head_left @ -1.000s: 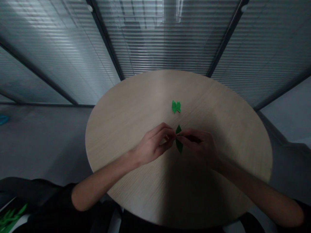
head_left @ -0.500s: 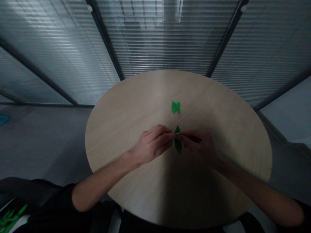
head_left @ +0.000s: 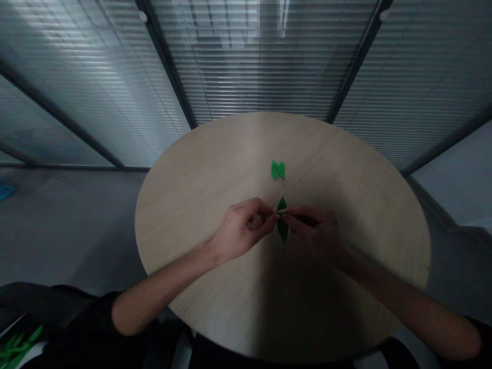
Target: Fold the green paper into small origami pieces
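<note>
Between my hands, near the middle of the round light-wood table (head_left: 184,205), is a green bow-shaped piece (head_left: 282,230), probably paper, standing on edge with its two wings pointing up and down. My left hand (head_left: 244,228) pinches its waist from the left. My right hand (head_left: 313,230) pinches it from the right, and a thin dark strand (head_left: 305,220) runs through those fingers. Farther up the table, a similar green bow (head_left: 278,170) lies flat, untouched by either hand.
Slatted blinds behind glass panels (head_left: 261,72) with dark metal frames stand beyond the table. A grey floor surrounds it. Green strips (head_left: 15,347) lie on something white at the lower left, and a blue object (head_left: 5,190) sits at the far left.
My left fingers have curled in slightly around the bow's waist. The bow in my hands has barely shifted, and the bow lying on the table has not moved.
</note>
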A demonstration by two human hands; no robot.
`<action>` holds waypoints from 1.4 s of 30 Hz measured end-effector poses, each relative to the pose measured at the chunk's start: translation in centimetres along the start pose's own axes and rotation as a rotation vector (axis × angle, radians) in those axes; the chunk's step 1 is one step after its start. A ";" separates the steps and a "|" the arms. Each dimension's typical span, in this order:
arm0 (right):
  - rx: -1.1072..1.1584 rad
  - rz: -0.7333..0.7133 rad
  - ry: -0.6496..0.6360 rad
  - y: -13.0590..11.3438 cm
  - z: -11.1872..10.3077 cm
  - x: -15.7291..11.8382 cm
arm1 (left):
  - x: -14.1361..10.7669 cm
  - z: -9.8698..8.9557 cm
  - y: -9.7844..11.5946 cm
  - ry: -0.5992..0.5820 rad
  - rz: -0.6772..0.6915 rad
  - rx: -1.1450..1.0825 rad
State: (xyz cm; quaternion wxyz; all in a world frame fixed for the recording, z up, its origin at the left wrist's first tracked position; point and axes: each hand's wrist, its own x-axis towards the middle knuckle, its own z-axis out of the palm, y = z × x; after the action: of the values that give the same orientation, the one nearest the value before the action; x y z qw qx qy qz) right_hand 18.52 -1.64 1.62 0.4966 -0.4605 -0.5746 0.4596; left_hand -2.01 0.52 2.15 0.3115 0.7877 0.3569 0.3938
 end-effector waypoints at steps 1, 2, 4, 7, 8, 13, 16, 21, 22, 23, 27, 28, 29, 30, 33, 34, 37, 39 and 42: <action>0.000 0.000 0.001 0.0 0.0 0.0 | 0.0 0.0 0.0 -0.004 -0.019 -0.019; -0.001 0.002 0.002 0.1 0.0 0.0 | 0.0 0.0 -0.1 -0.007 -0.035 -0.039; -0.001 0.006 0.008 0.1 0.0 0.0 | 0.1 0.1 -0.1 -0.016 -0.067 -0.070; -0.009 0.012 0.010 0.2 0.0 0.0 | 0.1 0.0 -0.1 -0.030 -0.089 -0.098; -0.014 0.009 0.011 0.2 0.0 0.0 | 0.1 0.0 -0.2 -0.034 -0.086 -0.100; -0.044 0.001 0.023 0.1 0.0 -0.1 | 0.0 0.0 -0.1 -0.034 -0.010 -0.050; -0.058 0.014 0.022 0.1 0.0 -0.1 | 0.0 -0.1 0.1 -0.023 0.009 -0.039; -0.022 0.003 0.021 0.2 0.0 0.0 | 0.2 -0.1 0.1 -0.025 -0.048 -0.085; -0.016 0.006 0.015 0.2 0.0 -0.1 | 0.2 -0.1 0.1 -0.031 -0.063 -0.100; -0.011 0.012 0.010 0.2 0.0 -0.1 | 0.2 -0.1 0.1 -0.041 -0.078 -0.113; -0.011 0.030 0.016 0.3 0.0 -0.1 | 0.2 0.0 0.1 -0.061 -0.090 -0.114; -0.012 0.031 0.018 0.4 0.0 -0.1 | 0.1 0.0 0.1 -0.064 -0.087 -0.105; -0.011 0.030 0.016 0.5 0.0 -0.1 | 0.1 0.0 0.1 -0.066 -0.081 -0.095; -0.009 0.030 0.011 0.6 0.0 -0.1 | 0.1 0.0 0.2 -0.071 -0.070 -0.086; -0.004 0.037 -0.009 0.6 -0.1 -0.1 | 0.1 0.0 0.2 -0.085 -0.017 -0.062; -0.002 0.044 -0.015 0.6 -0.1 0.0 | 0.1 0.0 0.2 -0.090 -0.002 -0.060; 0.021 0.095 -0.044 0.4 -0.1 0.1 | 0.0 0.1 0.1 -0.100 -0.003 -0.075; 0.047 0.137 -0.069 0.3 -0.1 0.2 | 0.0 0.1 -0.1 -0.095 -0.033 -0.094; 0.079 0.185 -0.092 0.3 -0.1 0.3 | 0.0 0.2 -0.3 -0.087 -0.070 -0.116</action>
State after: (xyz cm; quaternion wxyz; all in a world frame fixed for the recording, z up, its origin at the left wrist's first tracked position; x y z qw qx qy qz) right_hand 18.58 -1.31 1.41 0.4428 -0.4703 -0.5332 0.5463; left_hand -1.97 0.62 1.87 0.3855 0.7716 0.3472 0.3682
